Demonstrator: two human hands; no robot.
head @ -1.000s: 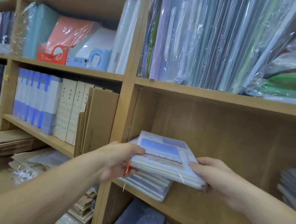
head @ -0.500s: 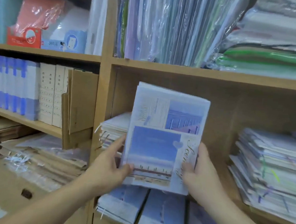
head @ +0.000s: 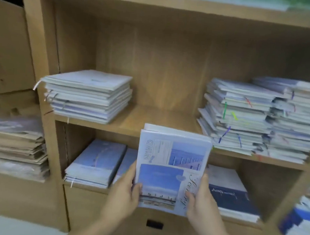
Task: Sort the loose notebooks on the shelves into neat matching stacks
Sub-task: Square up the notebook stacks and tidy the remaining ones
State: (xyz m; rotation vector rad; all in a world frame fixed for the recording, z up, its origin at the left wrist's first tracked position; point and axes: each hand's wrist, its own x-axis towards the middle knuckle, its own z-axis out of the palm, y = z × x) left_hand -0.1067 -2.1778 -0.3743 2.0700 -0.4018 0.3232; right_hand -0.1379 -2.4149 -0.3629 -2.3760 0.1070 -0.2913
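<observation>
right now both hands hold a small bundle of notebooks (head: 172, 166) upright in front of the shelf unit, cover facing the camera. its long axis runs top to bottom, leaning slightly to the right at the top. the top edge reaches the front lip of the middle shelf (head: 159, 119), and the bottom end sits between the hands. the word "wind" runs sideways up the left margin, and a script title runs down the right side.

the left hand (head: 125, 194) grips the lower left edge, thumb curled over the cover. the right hand (head: 201, 199) grips the lower right edge the same way.

on the middle shelf a pale stack (head: 89, 96) lies flat at the left and taller, untidy stacks (head: 242, 119) at the right, well apart. below, blue-covered notebooks (head: 96, 162) and a dark blue notebook (head: 231, 194) lie flat behind the bundle.
</observation>
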